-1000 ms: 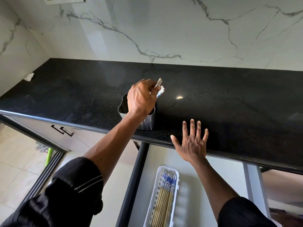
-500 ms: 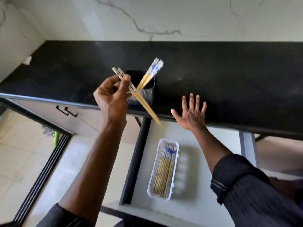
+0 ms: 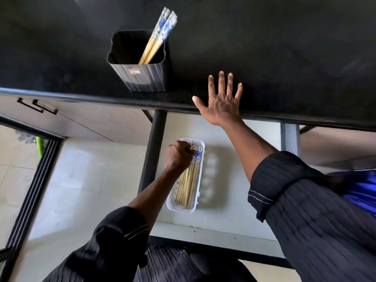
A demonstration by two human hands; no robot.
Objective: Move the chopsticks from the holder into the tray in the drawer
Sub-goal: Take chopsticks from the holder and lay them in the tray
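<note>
Left hand (image 3: 179,154): fist closed on chopsticks (image 3: 188,178), held over tray (image 3: 200,143) in drawer (image 3: 227,216). Right hand (image 3: 220,102): fingers spread, on counter (image 3: 284,58) edge. Holder (image 3: 142,78): two sticks (image 3: 160,31) beyond the fist.

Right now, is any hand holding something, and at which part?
The left hand holds chopsticks at their blue-patterned top ends, over the far end of the white tray. The right hand holds nothing; it rests open on the counter edge.
</note>
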